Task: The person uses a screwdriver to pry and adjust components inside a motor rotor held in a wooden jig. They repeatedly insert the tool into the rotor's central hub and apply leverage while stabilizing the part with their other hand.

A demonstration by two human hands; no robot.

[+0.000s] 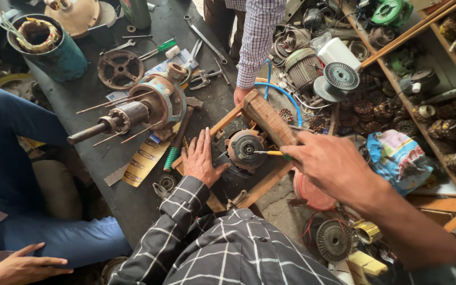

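Left hand [202,158] flat, fingers spread, pressing the black base beside the small round motor [245,149] in a wooden frame [266,182]. Right hand [329,163] grips a yellow-handled screwdriver [268,153], tip at motor hub; handle mostly hidden in fist.

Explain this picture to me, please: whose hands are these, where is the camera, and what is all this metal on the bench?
There is one picture, taken by a camera worn on a person's head, looking down at their own hands. The left hand lies flat beside a small round motor set in a wooden frame. The right hand holds a yellow-handled screwdriver with its tip at the motor's centre. On the dark bench lie a larger rusty motor with a shaft, pliers, spanners and a wound coil in a blue-green can. Other people are near: one in a checked shirt rests a hand on the frame, another sits at the left in blue.
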